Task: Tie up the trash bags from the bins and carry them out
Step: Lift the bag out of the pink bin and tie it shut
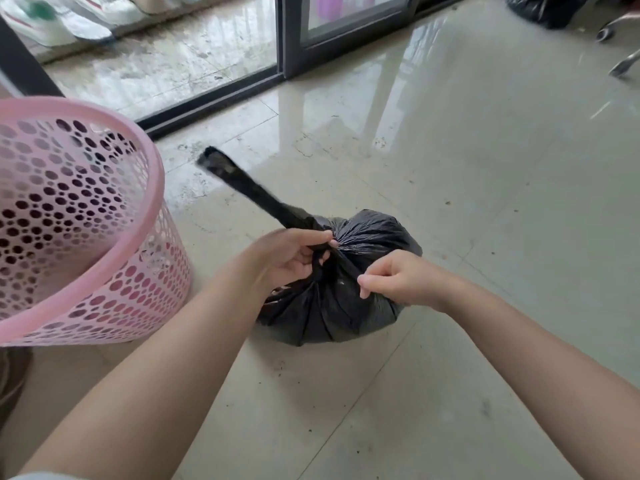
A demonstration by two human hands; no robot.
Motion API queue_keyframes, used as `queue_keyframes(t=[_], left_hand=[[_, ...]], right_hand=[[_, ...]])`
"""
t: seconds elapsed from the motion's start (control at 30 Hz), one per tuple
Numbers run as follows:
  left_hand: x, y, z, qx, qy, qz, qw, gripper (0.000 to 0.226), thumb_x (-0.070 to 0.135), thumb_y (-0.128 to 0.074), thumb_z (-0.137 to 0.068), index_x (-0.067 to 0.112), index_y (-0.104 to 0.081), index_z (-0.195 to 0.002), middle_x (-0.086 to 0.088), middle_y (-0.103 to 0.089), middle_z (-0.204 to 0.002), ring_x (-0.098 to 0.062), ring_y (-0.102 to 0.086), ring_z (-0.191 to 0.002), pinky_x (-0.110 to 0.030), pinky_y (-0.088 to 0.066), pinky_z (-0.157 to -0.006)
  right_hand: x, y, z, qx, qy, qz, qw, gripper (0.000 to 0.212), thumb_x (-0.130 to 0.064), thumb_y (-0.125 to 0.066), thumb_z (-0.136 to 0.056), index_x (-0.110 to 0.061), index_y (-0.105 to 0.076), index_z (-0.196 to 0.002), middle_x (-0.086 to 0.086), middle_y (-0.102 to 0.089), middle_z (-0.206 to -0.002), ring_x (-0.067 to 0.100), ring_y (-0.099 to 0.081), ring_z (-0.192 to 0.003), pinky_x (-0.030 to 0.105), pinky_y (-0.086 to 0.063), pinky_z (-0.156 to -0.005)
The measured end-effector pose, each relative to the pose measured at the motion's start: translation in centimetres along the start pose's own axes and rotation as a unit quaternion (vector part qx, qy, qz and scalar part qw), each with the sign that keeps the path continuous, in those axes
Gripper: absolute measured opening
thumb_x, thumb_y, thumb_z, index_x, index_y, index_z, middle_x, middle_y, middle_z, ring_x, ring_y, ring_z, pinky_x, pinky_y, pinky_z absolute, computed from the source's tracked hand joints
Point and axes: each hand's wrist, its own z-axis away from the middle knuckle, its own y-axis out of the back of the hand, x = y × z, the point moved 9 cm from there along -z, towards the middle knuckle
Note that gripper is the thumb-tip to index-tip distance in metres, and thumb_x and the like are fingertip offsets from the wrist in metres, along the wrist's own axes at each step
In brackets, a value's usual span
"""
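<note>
Now your trash bag has the pink bin at nine o'clock, open floor toward three; both hands, left hand and right hand, pinch its gathered neck.

I take this for a home. Beyond my fingers run a sliding door and shoes; left of them stands a pink bin on glossy tiles.

Black trash bag on floor, full, neck gathered, loose strip angled up-left; pink perforated bin beside it.
</note>
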Motion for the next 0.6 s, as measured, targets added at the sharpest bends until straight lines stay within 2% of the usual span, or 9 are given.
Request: queue_keyframes(t=[0.1, 0.2, 0.27, 0.33, 0.37, 0.4, 0.47, 0.53, 0.6], left_hand=[[-0.4, 0.3, 0.0, 0.001, -0.023, -0.049, 0.999, 0.028, -0.003, -0.047, -0.088, 0.008, -0.054, -0.064, 0.008, -0.055, -0.037, 0.001, -0.049, -0.033, -0.008, -0.04, -0.037], [-0.2, 0.5, 0.1, -0.005, -0.031, -0.077, 0.997, 0.036, -0.007, -0.048, -0.087, 0.011, -0.055, -0.056, 0.008, -0.054, -0.035, 0.002, -0.048, -0.032, -0.008, -0.039, -0.036], [0.0, 0.3, 0.2, -0.032, -0.039, -0.106, 0.993, 0.052, -0.011, -0.048, -0.085, 0.017, -0.058, -0.042, 0.009, -0.057, -0.04, 0.002, -0.052, -0.036, -0.008, -0.042, -0.04], [-0.3, -0.2, 0.4, -0.06, -0.04, -0.146, 0.987, 0.06, -0.016, -0.048, -0.083, 0.018, -0.055, -0.034, 0.01, -0.06, -0.044, 0.001, -0.055, -0.041, -0.009, -0.044, -0.043], [-0.5, -0.4, 0.5, -0.073, -0.039, -0.167, 0.983, 0.061, -0.018, -0.048, -0.081, 0.02, -0.053, -0.033, 0.01, -0.061, -0.046, 0.001, -0.056, -0.043, -0.009, -0.043, -0.042], [-0.7, -0.6, 0.6, -0.082, -0.041, -0.187, 0.978, 0.061, -0.019, -0.049, -0.08, 0.021, -0.051, -0.033, 0.01, -0.062, -0.047, 0.0, -0.057, -0.047, -0.009, -0.042, -0.042], [-0.8, -1.0, 0.8, -0.105, -0.045, -0.225, 0.968, 0.052, -0.016, -0.059, -0.071, 0.022, -0.051, -0.036, 0.007, -0.061, -0.052, -0.006, -0.057, -0.061, -0.014, -0.042, -0.05], [-0.4, -1.3, 1.2, -0.111, -0.062, -0.262, 0.957, 0.035, -0.004, -0.064, -0.059, 0.022, -0.051, -0.039, -0.006, -0.055, -0.065, -0.017, -0.051, -0.071, -0.026, -0.041, -0.066], [0.0, -1.2, 1.5, -0.096, -0.089, -0.296, 0.946, 0.026, 0.005, -0.068, -0.052, 0.025, -0.053, -0.043, -0.012, -0.052, -0.078, -0.021, -0.048, -0.081, -0.037, -0.04, -0.081]], right_hand=[[1.1, -0.7, -0.1, -0.036, -0.011, 0.027, 0.999, 0.036, -0.027, -0.052, -0.089, -0.026, -0.058, -0.053, -0.008, -0.044, -0.037, 0.007, -0.038, -0.039, 0.02, -0.033, -0.046], [0.9, 0.3, 0.3, -0.045, -0.004, 0.11, 0.993, 0.041, -0.033, -0.055, -0.086, -0.024, -0.048, -0.046, -0.008, -0.043, -0.044, 0.006, -0.039, -0.043, 0.022, -0.034, -0.05], [-0.1, 3.0, 0.4, 0.031, 0.031, 0.073, 0.996, 0.028, -0.027, -0.058, -0.085, -0.022, -0.061, -0.057, -0.014, -0.052, -0.048, -0.001, -0.048, -0.042, 0.013, -0.04, -0.051], [-1.3, 6.1, 0.8, 0.145, 0.085, 0.062, 0.984, 0.011, -0.014, -0.06, -0.083, -0.014, -0.071, -0.083, -0.012, -0.063, -0.068, -0.007, -0.055, -0.056, 0.002, -0.04, -0.057], [-1.8, 6.6, 0.9, 0.167, 0.101, 0.079, 0.978, 0.017, -0.009, -0.06, -0.081, -0.014, -0.07, -0.094, -0.01, -0.063, -0.081, -0.005, -0.055, -0.068, -0.001, -0.038, -0.061], [-2.1, 6.2, 0.8, 0.155, 0.115, 0.087, 0.977, 0.027, -0.005, -0.059, -0.08, -0.016, -0.068, -0.103, -0.01, -0.062, -0.093, -0.001, -0.054, -0.08, -0.002, -0.036, -0.066], [-2.3, 3.9, 0.1, 0.073, 0.128, 0.04, 0.988, 0.042, 0.001, -0.055, -0.079, -0.02, -0.062, -0.114, -0.012, -0.058, -0.106, 0.003, -0.052, -0.101, -0.007, -0.033, -0.079], [-2.0, 1.6, -0.3, -0.001, 0.115, 0.011, 0.993, 0.048, 0.002, -0.055, -0.08, -0.02, -0.055, -0.122, -0.011, -0.058, -0.109, 0.002, -0.051, -0.107, -0.002, -0.033, -0.089], [-1.6, 0.7, -0.7, -0.002, 0.114, 0.07, 0.991, 0.043, -0.005, -0.058, -0.082, -0.018, -0.054, -0.123, -0.007, -0.059, -0.107, 0.003, -0.051, -0.104, 0.009, -0.038, -0.092]])
